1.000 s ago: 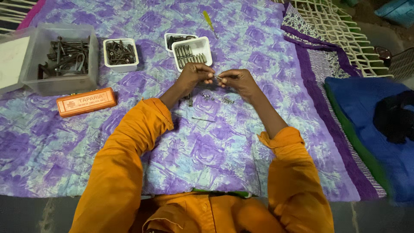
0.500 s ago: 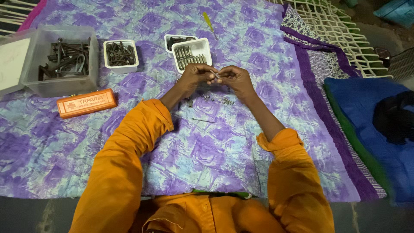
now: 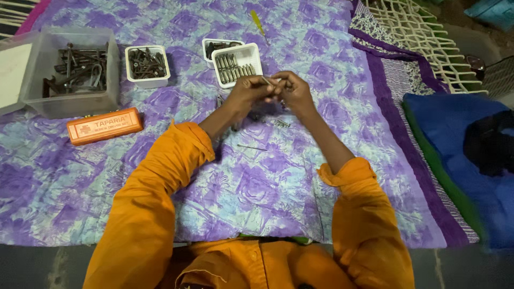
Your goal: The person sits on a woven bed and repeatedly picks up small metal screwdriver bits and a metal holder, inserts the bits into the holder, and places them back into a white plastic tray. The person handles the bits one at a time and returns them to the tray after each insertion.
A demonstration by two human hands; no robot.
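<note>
Both hands meet above the purple bedspread (image 3: pixel 267 176): left hand (image 3: pixel 247 93) and right hand (image 3: pixel 293 92) fingers pinch a small metal pin (image 3: pixel 267 81) between them, white tray (image 3: pixel 237 65) at eleven o'clock.

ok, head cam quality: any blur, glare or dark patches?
Head view: even, soft light, no glare on the purple cloth. The hands, left and right, and the small metal piece between them are slightly soft. Bottom edge is dark; the blue bundle at right looks smeared.
</note>
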